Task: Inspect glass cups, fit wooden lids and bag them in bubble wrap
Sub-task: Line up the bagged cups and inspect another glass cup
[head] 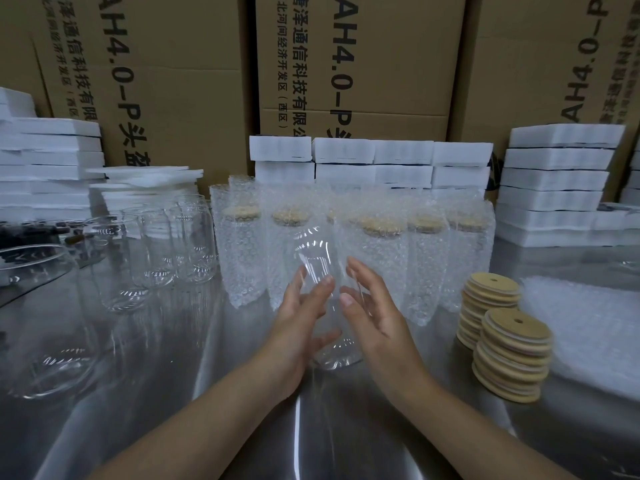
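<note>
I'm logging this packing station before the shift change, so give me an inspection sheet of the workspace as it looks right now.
Surface: steel table, shiny, bare near the person.
Job's things: held glass cup, no lid on it; bare cups at left; bagged cups with wooden lids in a row behind; two lid stacks at right; bubble wrap sheets far right.
Clutter: dark small items at far left, too blurred to name.
Grippers: left hand and right hand press the held glass cup between flat palms.
Cables: nothing seen.
Surroundings: white foam blocks stacked behind; printed cardboard cartons as back wall.
</note>
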